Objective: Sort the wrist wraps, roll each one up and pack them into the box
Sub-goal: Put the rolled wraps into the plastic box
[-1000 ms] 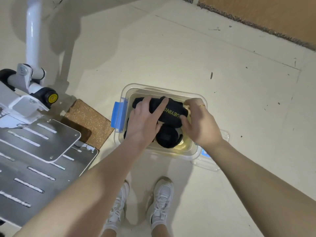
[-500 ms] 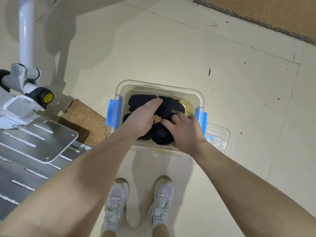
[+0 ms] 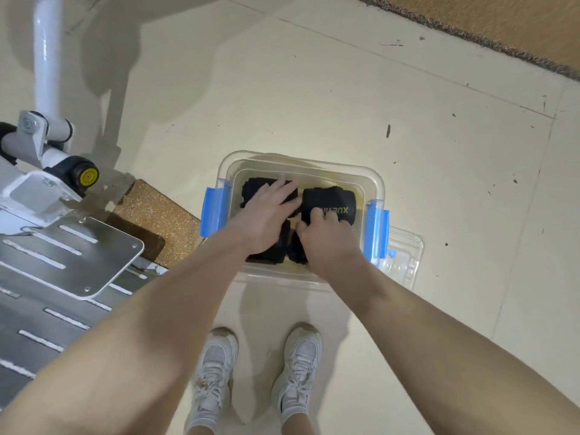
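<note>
Clear plastic box (image 3: pixel 375 183): stands on the pale floor (image 3: pixel 314 98), just ahead of the person's white shoes (image 3: pixel 257 375); blue latches on its left and right walls.

Black wrist wraps: all inside the box.
- Roll with yellow lettering (image 3: pixel 332 200), far right of the box, lettering facing up (partly hidden by fingers).
- Black wrap at the far left (image 3: pixel 254 188), partly under the left hand.
- Two more dark rolls (image 3: pixel 282 246) along the near wall, between the two wrists; their edges are hard to tell apart.

Left hand (image 3: pixel 266 215): reaches into the box, fingers straight and spread, lying flat on the far-left wrap. Grip open, pressing rather than holding.

Right hand (image 3: pixel 326 237): in the box beside the left hand, knuckles up, fingers curled onto the near edge of the lettered roll. Whether the grip closes round the roll or only pushes on it cannot be told.

Clear lid (image 3: pixel 405 262): lies on the floor, touching the box's right near corner and partly under it.

Cork-textured board (image 3: pixel 153 211): on the floor just left of the box.

Metal slotted plates (image 3: pixel 62 255) with a white tube frame (image 3: pixel 47 58) and a black-and-yellow knob (image 3: pixel 84 175): left edge of view, apart from the box.
</note>
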`<act>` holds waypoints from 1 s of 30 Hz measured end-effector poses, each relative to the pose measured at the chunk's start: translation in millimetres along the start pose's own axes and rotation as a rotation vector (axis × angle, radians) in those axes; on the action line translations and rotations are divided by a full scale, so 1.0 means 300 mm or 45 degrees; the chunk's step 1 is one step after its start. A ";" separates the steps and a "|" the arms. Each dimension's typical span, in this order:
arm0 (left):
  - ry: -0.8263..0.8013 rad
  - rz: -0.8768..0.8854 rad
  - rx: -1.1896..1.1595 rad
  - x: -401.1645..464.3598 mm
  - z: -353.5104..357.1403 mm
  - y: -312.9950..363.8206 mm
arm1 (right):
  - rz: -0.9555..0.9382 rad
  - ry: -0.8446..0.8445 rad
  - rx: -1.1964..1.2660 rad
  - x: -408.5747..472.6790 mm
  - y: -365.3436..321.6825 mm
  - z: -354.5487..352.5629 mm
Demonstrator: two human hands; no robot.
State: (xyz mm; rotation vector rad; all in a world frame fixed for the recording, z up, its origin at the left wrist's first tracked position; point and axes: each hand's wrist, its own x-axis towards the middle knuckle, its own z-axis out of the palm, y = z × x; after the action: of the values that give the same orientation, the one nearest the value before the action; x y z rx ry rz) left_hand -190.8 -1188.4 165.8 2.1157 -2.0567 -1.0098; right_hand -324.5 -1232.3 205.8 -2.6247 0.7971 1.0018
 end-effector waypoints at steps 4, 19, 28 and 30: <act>0.074 -0.072 -0.008 -0.083 -0.022 -0.022 | -0.131 0.113 0.275 0.048 0.002 0.012; -0.107 -0.194 0.477 -0.068 0.033 -0.027 | 0.238 0.113 -0.181 0.115 0.010 -0.010; 0.261 -0.326 -0.050 -0.440 -0.202 0.006 | -0.116 0.057 0.255 -0.090 -0.234 -0.286; 0.356 -0.437 -0.146 -0.632 -0.230 -0.011 | -0.180 -0.024 0.257 -0.157 -0.342 -0.355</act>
State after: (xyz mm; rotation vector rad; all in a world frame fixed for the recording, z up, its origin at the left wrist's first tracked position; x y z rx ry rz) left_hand -141.4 -1045.5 299.3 2.4348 -1.5108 -0.7776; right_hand -237.8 -1168.8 317.5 -2.4571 0.6597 0.8595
